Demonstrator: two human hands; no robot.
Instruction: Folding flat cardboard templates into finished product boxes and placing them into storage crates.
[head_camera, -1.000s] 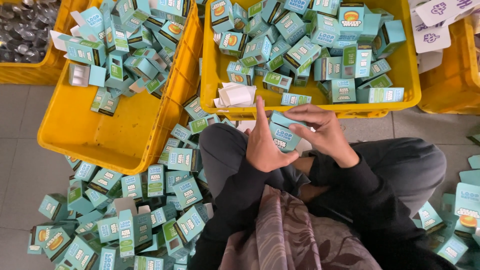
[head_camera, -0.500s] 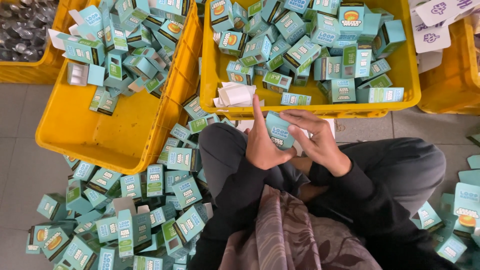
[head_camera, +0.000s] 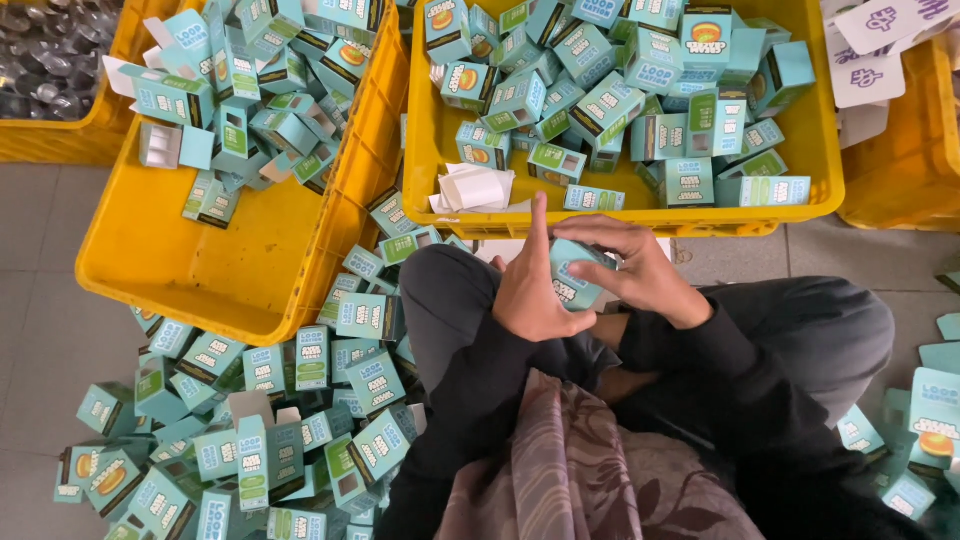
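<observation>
The biggest thing near you is the tilted yellow crate (head_camera: 215, 265) on your left, leaning against the heap of small teal boxes on the floor (head_camera: 250, 420) – bump it with your knee and it may well slide, spilling its load into that heap. Straight ahead, the second yellow crate (head_camera: 620, 215) sits level and just beyond your knees, with folded white paper (head_camera: 475, 188) lying near its front wall; a careless reach over the wall could drag that paper out. Smallest of all is the teal box (head_camera: 572, 275) in your hands, held over your lap just short of that crate. Your right hand (head_camera: 640, 270) wraps over it from above, fingers closed on it, while your left hand (head_camera: 535, 290) braces its side with the index finger raised – so the hold on that side looks light. Squeeze harder and the thin card may crease; loosen your right hand and the box will likely drop between your knees.
</observation>
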